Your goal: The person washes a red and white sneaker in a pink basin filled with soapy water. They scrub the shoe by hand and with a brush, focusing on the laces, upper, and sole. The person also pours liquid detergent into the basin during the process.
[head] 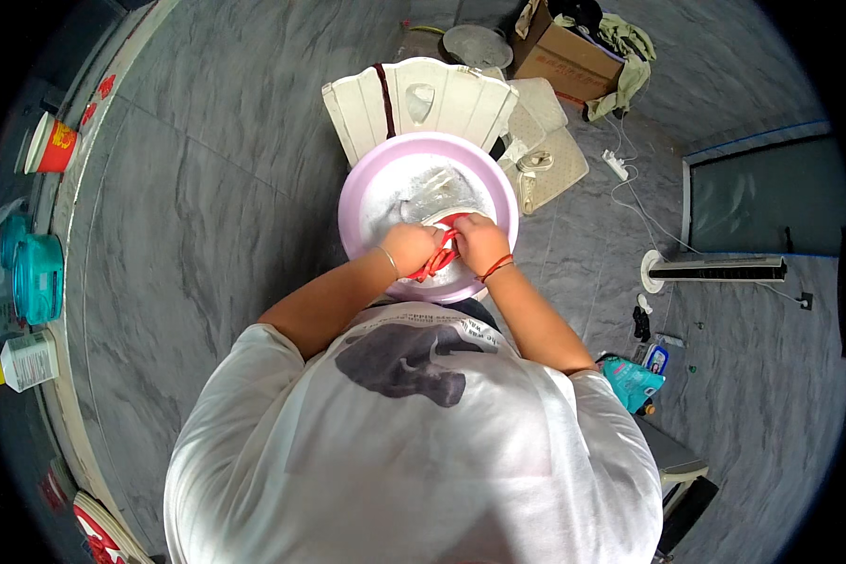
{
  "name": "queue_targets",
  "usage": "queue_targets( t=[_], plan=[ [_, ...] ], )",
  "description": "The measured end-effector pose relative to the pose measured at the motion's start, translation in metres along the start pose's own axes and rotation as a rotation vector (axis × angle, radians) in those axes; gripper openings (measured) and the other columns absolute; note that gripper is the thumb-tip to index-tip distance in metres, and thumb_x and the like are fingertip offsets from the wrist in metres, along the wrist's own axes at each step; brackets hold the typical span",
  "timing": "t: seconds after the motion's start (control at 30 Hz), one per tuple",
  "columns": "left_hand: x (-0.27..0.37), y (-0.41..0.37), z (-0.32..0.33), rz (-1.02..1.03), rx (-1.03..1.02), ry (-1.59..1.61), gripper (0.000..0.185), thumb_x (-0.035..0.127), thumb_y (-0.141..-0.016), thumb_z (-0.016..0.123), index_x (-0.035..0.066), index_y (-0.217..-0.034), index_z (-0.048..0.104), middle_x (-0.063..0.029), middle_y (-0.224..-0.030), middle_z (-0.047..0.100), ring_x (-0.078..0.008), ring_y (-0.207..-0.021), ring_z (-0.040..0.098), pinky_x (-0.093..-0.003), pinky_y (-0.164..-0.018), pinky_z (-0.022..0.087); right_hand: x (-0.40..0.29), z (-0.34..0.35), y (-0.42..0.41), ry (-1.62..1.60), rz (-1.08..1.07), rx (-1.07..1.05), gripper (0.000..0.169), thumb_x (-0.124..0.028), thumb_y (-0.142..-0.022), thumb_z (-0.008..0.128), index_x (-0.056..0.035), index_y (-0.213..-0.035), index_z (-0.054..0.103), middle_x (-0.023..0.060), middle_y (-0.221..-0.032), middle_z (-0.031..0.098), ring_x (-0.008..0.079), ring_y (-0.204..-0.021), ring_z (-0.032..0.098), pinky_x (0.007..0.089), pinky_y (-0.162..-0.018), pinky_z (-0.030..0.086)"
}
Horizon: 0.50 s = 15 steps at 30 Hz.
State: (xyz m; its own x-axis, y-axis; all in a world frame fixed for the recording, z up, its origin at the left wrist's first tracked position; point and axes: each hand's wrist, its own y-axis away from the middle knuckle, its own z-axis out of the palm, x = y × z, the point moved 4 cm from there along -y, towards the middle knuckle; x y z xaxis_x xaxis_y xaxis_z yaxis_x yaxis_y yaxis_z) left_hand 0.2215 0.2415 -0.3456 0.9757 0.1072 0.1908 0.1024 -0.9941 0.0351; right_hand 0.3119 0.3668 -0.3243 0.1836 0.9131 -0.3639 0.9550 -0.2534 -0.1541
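Observation:
A pink plastic basin (353, 211) filled with white suds stands before me on a white chair (465, 99). Over its near half, my left hand (407, 250) and my right hand (482, 243) pinch red laces (437, 265) close together. The laces belong to what looks like a red-and-white shoe (458, 216), mostly hidden by my hands. Both sets of fingers are closed on the lacing, with bent wrists. Just beyond them, a clear, wrinkled plastic-like piece (433, 189) lies in the foam; its exact kind is unclear.
Right of the chair, cream shoes (528, 190) rest on a pale mat (564, 166). Behind is a cardboard box (571, 63) of clothes. A power strip (615, 165) with cords and a tower fan (719, 271) are to the right. Left, a ledge holds a white bottle (29, 361) and teal container (39, 278).

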Motion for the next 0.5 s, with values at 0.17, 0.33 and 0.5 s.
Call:
queue_targets(
  t=[0.17, 0.33, 0.5],
  plan=[
    [0.001, 0.001, -0.003, 0.029, 0.022, -0.024, 0.027, 0.017, -0.085, 0.053, 0.006, -0.109, 0.064, -0.0060, -0.091, 0.067, -0.0253, -0.077, 0.068, -0.0383, -0.065, 0.055, 0.012, 0.003, -0.009, 0.092, -0.164, -0.116, 0.011, -0.016, -0.080, 0.061, -0.0055, -0.079, 0.064, 0.0160, -0.076, 0.064, 0.0366, -0.073, 0.064, 0.0480, -0.068, 0.052],
    [-0.002, 0.004, -0.019, 0.012, 0.099, -0.011, 0.028, 0.016, -0.086, 0.054, 0.006, -0.109, 0.063, -0.0061, -0.092, 0.068, -0.0251, -0.078, 0.068, -0.0384, -0.065, 0.056, 0.047, -0.006, -0.008, -0.078, 0.363, -0.055, 0.017, -0.020, -0.082, 0.061, -0.0031, -0.082, 0.065, 0.0206, -0.081, 0.066, 0.0391, -0.077, 0.065, 0.0490, -0.071, 0.052],
    [-0.003, 0.000, -0.016, 0.037, 0.091, -0.005, 0.026, 0.016, -0.086, 0.054, 0.006, -0.108, 0.063, -0.0065, -0.092, 0.068, -0.0248, -0.077, 0.068, -0.0381, -0.065, 0.055, 0.029, -0.022, -0.008, -0.065, 0.234, -0.016, 0.018, -0.016, -0.076, 0.066, -0.0047, -0.091, 0.067, 0.0178, -0.086, 0.067, 0.0384, -0.086, 0.065, 0.0470, -0.078, 0.052]
  ],
)
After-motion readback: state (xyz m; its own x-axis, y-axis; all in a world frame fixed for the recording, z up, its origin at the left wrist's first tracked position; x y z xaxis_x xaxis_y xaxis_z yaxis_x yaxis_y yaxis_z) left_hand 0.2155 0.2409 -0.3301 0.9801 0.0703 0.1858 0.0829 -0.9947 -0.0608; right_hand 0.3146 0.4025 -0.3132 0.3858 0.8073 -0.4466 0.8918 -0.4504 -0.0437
